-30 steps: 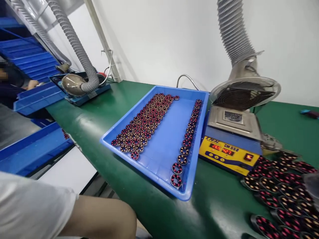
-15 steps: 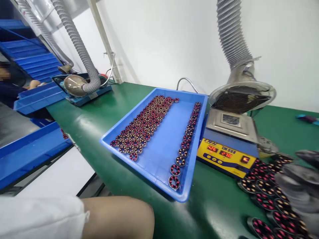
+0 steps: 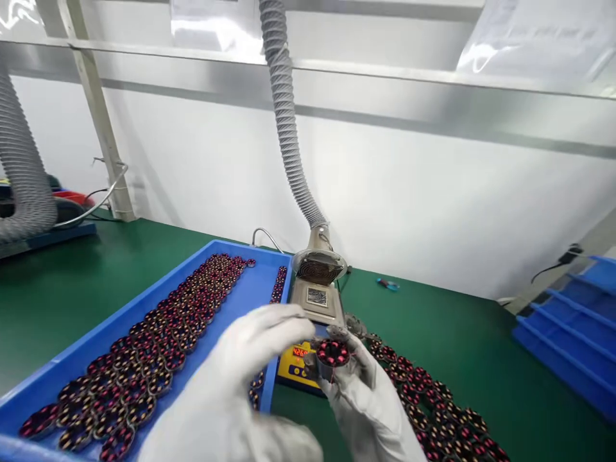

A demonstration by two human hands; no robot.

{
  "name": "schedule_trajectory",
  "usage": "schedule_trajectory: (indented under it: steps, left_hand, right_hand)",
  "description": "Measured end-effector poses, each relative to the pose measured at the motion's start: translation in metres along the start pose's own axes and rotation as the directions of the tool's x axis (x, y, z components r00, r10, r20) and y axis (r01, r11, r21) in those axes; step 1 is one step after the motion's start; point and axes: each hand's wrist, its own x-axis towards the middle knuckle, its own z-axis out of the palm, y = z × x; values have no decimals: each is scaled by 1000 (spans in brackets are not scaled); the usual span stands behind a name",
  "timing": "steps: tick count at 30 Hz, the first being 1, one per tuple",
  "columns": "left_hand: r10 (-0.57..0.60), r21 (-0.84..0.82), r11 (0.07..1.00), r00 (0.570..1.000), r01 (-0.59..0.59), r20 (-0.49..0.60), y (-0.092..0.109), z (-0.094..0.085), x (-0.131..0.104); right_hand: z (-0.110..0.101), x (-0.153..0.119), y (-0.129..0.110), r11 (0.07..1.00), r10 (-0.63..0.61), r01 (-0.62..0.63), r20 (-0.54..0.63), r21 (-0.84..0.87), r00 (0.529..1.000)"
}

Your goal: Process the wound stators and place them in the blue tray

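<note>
My right hand (image 3: 368,401), in a white glove with grey-stained fingertips, grips a ring-shaped stator (image 3: 333,354) with pink and dark windings, held up in front of the yellow heating unit (image 3: 291,372). Just left of it, my gloved left hand (image 3: 240,372) reaches across the blue tray (image 3: 192,398), fingers stretched out and thumb apart, slightly smeared by motion. Nothing shows in that hand. Rows of similar stators (image 3: 144,359) fill the tray's left part, and a narrow line runs along its right wall, partly hidden by my left hand.
More stators (image 3: 428,398) lie piled on the green table (image 3: 462,346) at the right. A fume hood (image 3: 318,266) on a grey hose (image 3: 289,128) hangs over the unit's metal plate. Blue stacked bins (image 3: 572,333) stand far right; a small tool (image 3: 387,284) lies near the wall.
The view has swung right and up. Both gloved hands have come into the middle, and a stator is now in my right hand; before, only a blurred glove showed over the pile.
</note>
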Motion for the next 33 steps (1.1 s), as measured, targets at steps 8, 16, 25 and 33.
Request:
schedule_trajectory:
  steps: [8,16,25,33]
  left_hand:
    - [12,-375,925,988,-70,-155,8,36,21]
    - [-396,-566,785,907,252,-145,0,43,16]
    - [-209,-493,854,977,165,-34,15,47,10]
    - [-476,-893,356,876,273,78,14,51,23]
  right_hand:
    - [-12,6,8,983,-150,161,119,-86,981]
    - [-9,-6,-3,981,112,-143,217,132,970]
    - [-20,0,-2,997,51,-62,197,51,979]
    - [-13,7,0,999,29,-21,234,-38,972]
